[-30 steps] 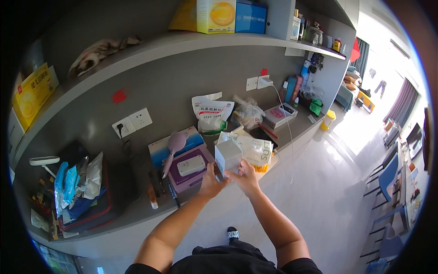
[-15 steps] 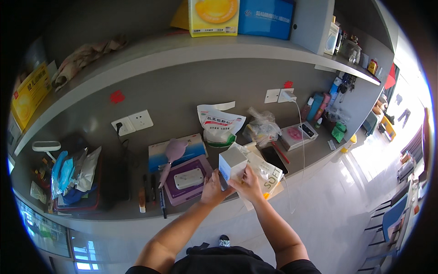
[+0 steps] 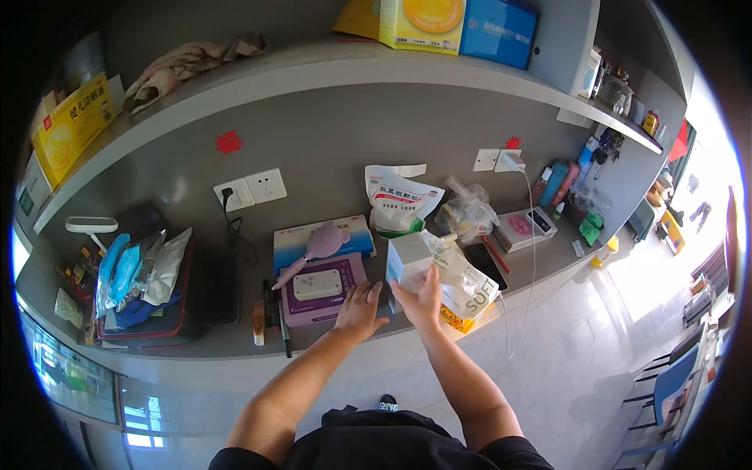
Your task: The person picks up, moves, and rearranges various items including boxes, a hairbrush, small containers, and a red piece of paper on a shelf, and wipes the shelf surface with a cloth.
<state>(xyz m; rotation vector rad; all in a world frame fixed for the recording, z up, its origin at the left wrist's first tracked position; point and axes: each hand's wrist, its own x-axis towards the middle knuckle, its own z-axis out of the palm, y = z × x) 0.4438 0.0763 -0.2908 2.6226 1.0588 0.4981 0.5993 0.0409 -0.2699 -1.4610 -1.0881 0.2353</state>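
L grip (image 3: 360,312): hanging open, fingers spreading, nr purple box (image 3: 321,312).
R grip (image 3: 421,301): clasping white box (image 3: 409,254) solo.
Box posn: sitting just ahead of R grip; tabletop (image 3: 313,338) contact unclear.
Change: L grip no longer sharing hold, so R steadying alone.

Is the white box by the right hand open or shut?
Apparently shut: the white box shows no raised flap; its hidden sides I cannot tell.

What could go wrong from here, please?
Only the right hand seems to touch the white box, with the left hand open beside it, so the box might tip or bump the white packet. The white cable loops over the front edge of the counter, so it could get snagged.
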